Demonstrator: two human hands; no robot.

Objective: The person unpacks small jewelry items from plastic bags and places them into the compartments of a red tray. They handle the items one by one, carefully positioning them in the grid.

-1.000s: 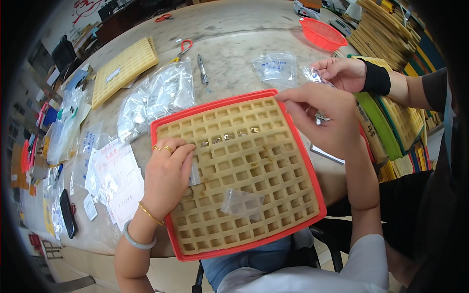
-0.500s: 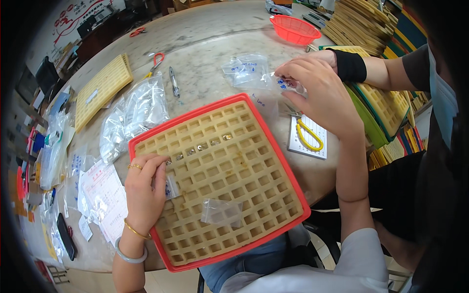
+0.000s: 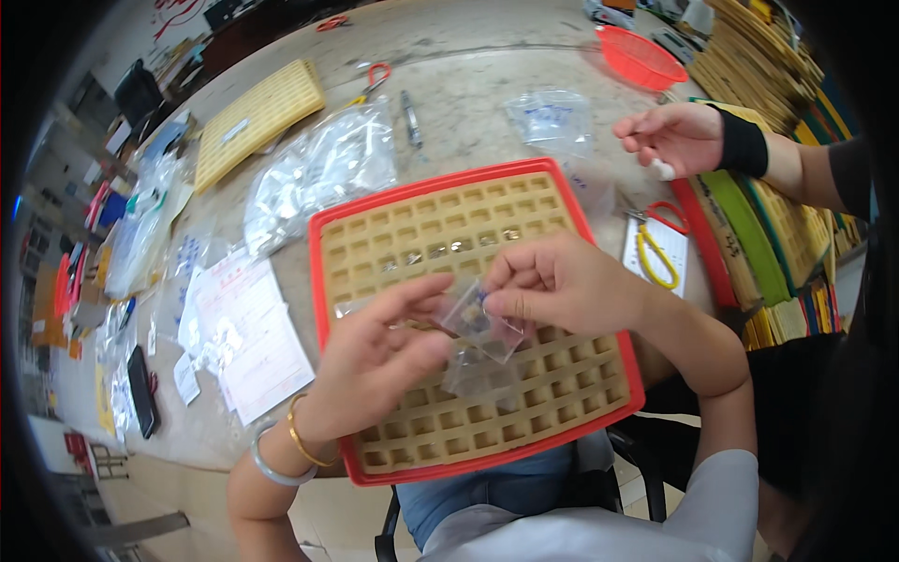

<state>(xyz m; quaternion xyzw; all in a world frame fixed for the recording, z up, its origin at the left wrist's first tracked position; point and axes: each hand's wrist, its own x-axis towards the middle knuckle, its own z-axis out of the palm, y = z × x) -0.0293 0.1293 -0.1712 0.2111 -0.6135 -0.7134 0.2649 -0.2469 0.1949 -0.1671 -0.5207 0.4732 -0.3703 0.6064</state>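
Relative to the frame half a second earlier, the left hand (image 3: 384, 351) has quit the left edge of the square tan grid tray with a red rim (image 3: 635, 379) and stands over its left half, thumb and forefinger parted, fingertips at or just beside a small clear plastic bag (image 3: 492, 328); contact cannot be told. The right hand (image 3: 567, 286), formerly beyond the tray's far right corner, is now above the middle of the tray, pinching that bag between thumb and fingers. A co-worker's hand with a black wristband (image 3: 684, 139), previously close behind the right hand, is now well apart from it, beyond the same corner, fingers half curled. The held bag is tilted; its long axis appears to slant from far left to near right, though fingers and blur obscure part of it. Counted from left to right: one dark oblong phone (image 3: 143, 391) near the left edge of the grey marbled worktop (image 3: 487, 66); one large white printed sheet (image 3: 251, 342), left of the tray; one slim dark pen (image 3: 411, 120), beyond the tray's far edge; six small shiny metal pieces (image 3: 459, 244), in one row roughly parallel to that edge; one second clear bag (image 3: 482, 379), on the tray beneath the first; one red plastic basket (image 3: 641, 61), toward the worktop's far right.
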